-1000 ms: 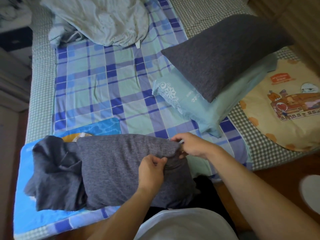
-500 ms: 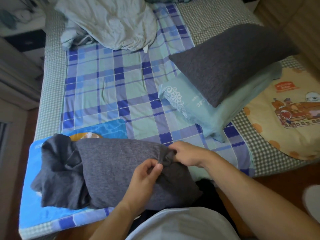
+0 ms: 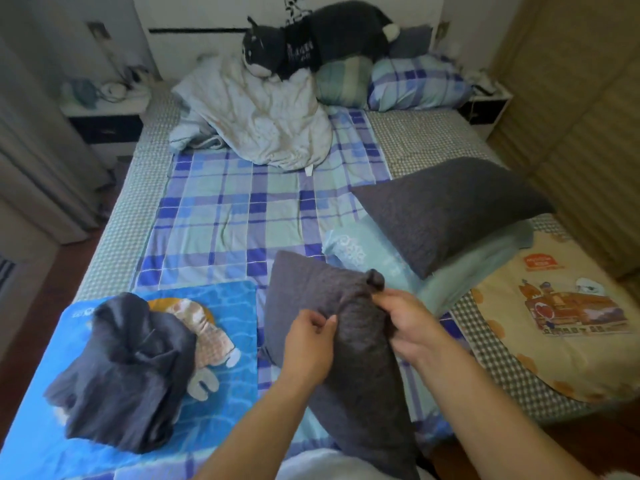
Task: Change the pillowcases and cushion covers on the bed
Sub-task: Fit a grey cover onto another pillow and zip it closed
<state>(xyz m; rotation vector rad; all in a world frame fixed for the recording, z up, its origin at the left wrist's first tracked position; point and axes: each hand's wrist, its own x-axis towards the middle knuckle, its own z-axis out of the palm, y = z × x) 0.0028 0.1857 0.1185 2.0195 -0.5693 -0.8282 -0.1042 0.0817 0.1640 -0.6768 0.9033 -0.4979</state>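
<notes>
A dark grey pillow (image 3: 311,289) stands tilted on its edge at the foot of the bed, in front of me. My left hand (image 3: 308,337) pinches its fabric on the left side. My right hand (image 3: 405,320) grips the fabric on the right, just below a bunched corner. A crumpled dark grey cover (image 3: 121,372) lies to the left on a blue mat (image 3: 225,403). A second dark grey pillow (image 3: 446,209) rests on a light teal pillow (image 3: 367,258) at the right.
A plaid sheet (image 3: 242,216) covers the bed. A bundled pale quilt (image 3: 263,116), a black plush cat (image 3: 311,43) and a plaid pillow (image 3: 415,84) sit at the head. A cream cartoon mat (image 3: 554,323) lies at the right edge. Nightstands flank the bed.
The grey pillow was lifted off the crumpled cover and turned up on edge toward the right. Both hands moved right with it. The view tilted up to show the head of the bed.
</notes>
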